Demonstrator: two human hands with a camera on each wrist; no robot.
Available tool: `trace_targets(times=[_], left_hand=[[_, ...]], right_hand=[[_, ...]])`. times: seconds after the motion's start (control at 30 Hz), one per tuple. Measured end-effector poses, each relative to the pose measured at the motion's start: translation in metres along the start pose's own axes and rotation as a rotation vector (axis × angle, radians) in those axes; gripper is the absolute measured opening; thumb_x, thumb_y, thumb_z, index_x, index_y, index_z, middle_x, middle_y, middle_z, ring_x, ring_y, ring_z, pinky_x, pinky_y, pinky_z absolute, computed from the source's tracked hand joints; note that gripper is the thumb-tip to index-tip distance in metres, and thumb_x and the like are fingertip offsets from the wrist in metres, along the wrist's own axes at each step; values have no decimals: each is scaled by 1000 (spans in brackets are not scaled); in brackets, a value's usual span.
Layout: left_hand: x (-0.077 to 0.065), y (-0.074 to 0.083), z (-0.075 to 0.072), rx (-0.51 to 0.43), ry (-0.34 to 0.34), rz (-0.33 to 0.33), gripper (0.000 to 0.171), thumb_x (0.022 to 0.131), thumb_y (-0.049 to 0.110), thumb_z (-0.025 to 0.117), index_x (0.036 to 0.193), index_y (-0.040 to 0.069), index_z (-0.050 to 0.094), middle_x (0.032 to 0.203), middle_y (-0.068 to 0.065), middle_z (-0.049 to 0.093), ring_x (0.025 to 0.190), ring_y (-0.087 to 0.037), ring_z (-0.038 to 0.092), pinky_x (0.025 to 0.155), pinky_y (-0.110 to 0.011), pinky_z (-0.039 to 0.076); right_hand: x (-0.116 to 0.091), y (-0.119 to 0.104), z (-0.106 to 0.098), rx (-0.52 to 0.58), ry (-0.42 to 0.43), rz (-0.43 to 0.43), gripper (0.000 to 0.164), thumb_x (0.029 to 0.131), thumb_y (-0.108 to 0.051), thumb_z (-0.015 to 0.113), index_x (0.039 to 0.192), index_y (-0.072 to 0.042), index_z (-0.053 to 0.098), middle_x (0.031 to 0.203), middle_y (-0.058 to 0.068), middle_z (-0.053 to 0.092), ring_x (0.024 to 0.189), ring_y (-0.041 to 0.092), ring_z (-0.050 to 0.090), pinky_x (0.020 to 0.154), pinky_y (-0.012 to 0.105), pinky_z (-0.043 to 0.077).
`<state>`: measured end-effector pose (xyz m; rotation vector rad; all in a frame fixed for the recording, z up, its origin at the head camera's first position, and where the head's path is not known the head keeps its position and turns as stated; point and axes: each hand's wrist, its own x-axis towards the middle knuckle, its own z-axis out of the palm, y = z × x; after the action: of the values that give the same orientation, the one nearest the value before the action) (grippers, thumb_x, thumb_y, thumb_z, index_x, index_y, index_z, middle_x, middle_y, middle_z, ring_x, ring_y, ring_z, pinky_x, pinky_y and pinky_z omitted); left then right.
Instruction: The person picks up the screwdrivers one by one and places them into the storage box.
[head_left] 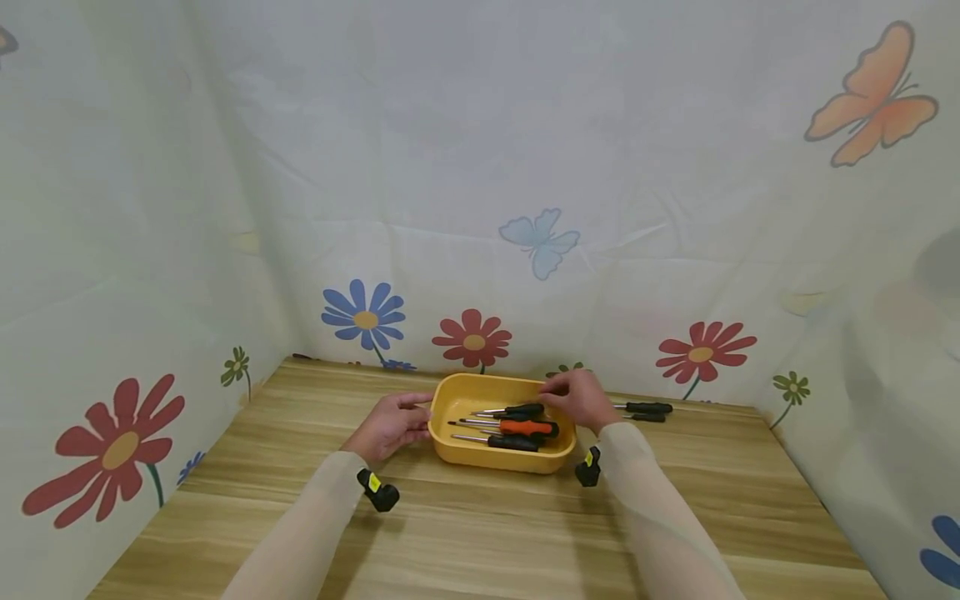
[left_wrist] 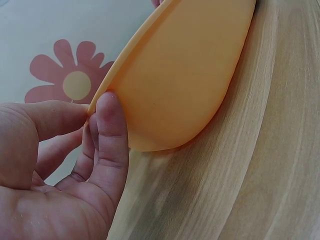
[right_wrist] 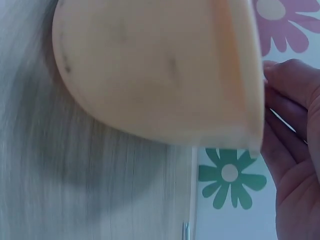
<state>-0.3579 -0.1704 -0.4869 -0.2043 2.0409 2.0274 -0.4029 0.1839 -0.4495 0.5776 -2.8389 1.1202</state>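
A yellow plastic bin point(head_left: 480, 456) stands on the wooden table, holding several screwdrivers, among them one with an orange-and-black handle point(head_left: 528, 427) and others with black handles point(head_left: 513, 442). My left hand point(head_left: 388, 427) is at the bin's left end. In the left wrist view its thumb and fingers point(left_wrist: 111, 115) pinch the edge of the rim. Over the bin's back right part is my right hand point(head_left: 579, 396), fingers bent loosely beside the rim. The right wrist view shows those fingers point(right_wrist: 290, 82) just past the rim; no tool shows in them, and their tips are partly hidden.
To the right of the bin, near the table's back edge, lie two more black-handled screwdrivers point(head_left: 647, 407). A white cloth point(head_left: 450, 167) printed with flowers and butterflies hangs around the back and sides of the wood-grain table point(head_left: 480, 517).
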Motion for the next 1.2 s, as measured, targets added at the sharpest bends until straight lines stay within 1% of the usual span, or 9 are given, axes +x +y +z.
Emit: trace_targets(times=[0.13, 0.3, 0.57, 0.67, 0.73, 0.83, 0.93, 1.07, 1.2], left_hand=[[-1, 0, 0, 1, 5, -3, 45, 98, 2, 63, 143, 7, 59, 126, -24, 65, 79, -21, 70, 84, -37, 64], [-2, 0, -1, -2, 7, -1, 45, 98, 2, 63, 143, 7, 59, 126, -24, 65, 80, -21, 71, 84, -36, 64], [-2, 0, -2, -5, 9, -10, 46, 98, 4, 64, 143, 8, 59, 129, -23, 64, 82, -22, 71, 84, -36, 64], [-2, 1, -1, 1, 14, -12, 45, 98, 4, 64, 143, 8, 60, 128, -23, 63, 83, -23, 71, 84, -36, 64], [-2, 2, 0, 1, 17, -13, 45, 98, 4, 65, 143, 9, 60, 127, -22, 63, 83, -23, 71, 84, -36, 64], [-1, 1, 0, -4, 17, -13, 45, 98, 4, 65, 142, 9, 60, 125, -22, 64, 83, -23, 71, 83, -36, 64], [-1, 0, 1, -3, 12, -13, 45, 98, 4, 65, 143, 9, 60, 125, -22, 65, 83, -22, 71, 82, -35, 64], [-1, 0, 1, -3, 10, -13, 45, 98, 4, 65, 143, 8, 59, 126, -22, 65, 84, -22, 71, 84, -35, 64], [-1, 1, 1, -7, 8, -15, 45, 98, 4, 65, 143, 8, 60, 127, -24, 65, 84, -22, 71, 85, -36, 64]], right_hand=[[-3, 2, -5, 38, 25, -16, 15, 90, -17, 78, 103, -9, 82, 102, 6, 78, 88, 18, 70, 80, 38, 62], [-7, 8, -12, 84, 50, -11, 20, 89, -23, 81, 105, -12, 82, 103, 6, 78, 89, 17, 71, 81, 35, 62], [-14, 20, -27, 155, 75, -15, 27, 89, -23, 81, 112, -9, 79, 106, 7, 77, 93, 18, 72, 82, 35, 62], [-17, 26, -35, 215, 82, 12, 27, 90, -23, 80, 114, -10, 79, 113, 10, 76, 95, 17, 72, 81, 35, 63], [-20, 30, -41, 254, 86, 34, 29, 90, -26, 80, 115, -12, 79, 117, 13, 75, 96, 17, 72, 81, 38, 63], [-25, 37, -50, 276, 97, 59, 32, 90, -30, 80, 116, -13, 78, 120, 15, 74, 97, 17, 72, 82, 41, 63], [-30, 46, -58, 266, 122, 82, 33, 90, -32, 80, 117, -14, 78, 118, 11, 76, 100, 17, 72, 85, 37, 63], [-34, 58, -66, 222, 152, 89, 34, 90, -35, 79, 118, -15, 78, 117, 9, 76, 102, 16, 71, 84, 26, 60], [-38, 70, -71, 193, 163, 73, 41, 89, -42, 79, 118, -14, 77, 120, 12, 75, 101, 12, 71, 82, 20, 58]])
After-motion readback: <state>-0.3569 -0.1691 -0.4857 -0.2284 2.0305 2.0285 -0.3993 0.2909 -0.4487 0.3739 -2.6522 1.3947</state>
